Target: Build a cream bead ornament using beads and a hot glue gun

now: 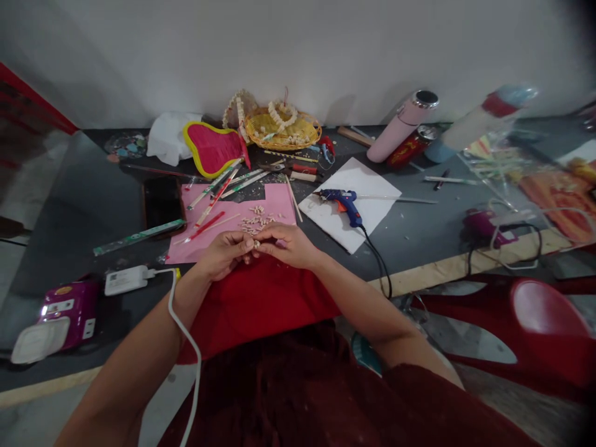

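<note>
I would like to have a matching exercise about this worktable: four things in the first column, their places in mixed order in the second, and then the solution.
Things:
1. blue glue gun
2. pink flask
3. scattered small pale pieces
4. single pale piece

Places:
A. on the pink sheet
B. at the fingertips of the left hand and right hand
C. beside the red can
D. on the flat white square

Pairs: 1-D, 2-C, 3-A, 4-B

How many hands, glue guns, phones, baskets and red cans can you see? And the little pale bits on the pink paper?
Left hand and right hand: 2
Glue gun: 1
Phone: 1
Basket: 1
Red can: 1
Pale bits on pink paper: too small to count
Total without bits: 6
</note>
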Action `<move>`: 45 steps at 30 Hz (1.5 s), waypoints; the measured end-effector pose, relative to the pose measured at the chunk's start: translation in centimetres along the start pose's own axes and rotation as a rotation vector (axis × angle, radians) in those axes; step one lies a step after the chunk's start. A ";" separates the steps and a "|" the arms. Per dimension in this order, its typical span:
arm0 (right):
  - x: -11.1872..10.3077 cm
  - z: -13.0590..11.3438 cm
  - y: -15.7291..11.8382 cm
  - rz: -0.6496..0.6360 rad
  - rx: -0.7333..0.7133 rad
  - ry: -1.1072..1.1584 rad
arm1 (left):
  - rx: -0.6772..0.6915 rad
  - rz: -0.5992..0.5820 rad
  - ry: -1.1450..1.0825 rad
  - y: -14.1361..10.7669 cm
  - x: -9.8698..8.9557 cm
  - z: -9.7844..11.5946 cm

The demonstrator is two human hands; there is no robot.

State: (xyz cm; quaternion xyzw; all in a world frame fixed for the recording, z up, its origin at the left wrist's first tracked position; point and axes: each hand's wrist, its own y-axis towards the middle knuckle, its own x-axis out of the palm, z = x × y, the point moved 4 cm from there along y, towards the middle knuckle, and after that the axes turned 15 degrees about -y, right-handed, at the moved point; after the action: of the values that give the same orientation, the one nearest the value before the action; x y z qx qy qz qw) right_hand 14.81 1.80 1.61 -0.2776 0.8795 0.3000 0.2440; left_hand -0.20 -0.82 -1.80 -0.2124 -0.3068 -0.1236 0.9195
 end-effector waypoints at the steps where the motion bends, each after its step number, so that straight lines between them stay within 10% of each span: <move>1: 0.0 0.0 0.0 0.003 -0.008 -0.011 | -0.005 -0.005 0.003 0.0 0.0 0.0; 45: -0.3 0.0 -0.2 0.044 0.000 -0.209 | 0.053 0.011 -0.008 0.2 0.3 0.0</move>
State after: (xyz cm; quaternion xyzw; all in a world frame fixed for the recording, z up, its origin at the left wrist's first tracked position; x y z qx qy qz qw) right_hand 15.13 1.82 1.69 -0.2254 0.8551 0.3327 0.3277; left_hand 0.12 -0.70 -1.63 -0.1901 -0.3127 -0.1094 0.9242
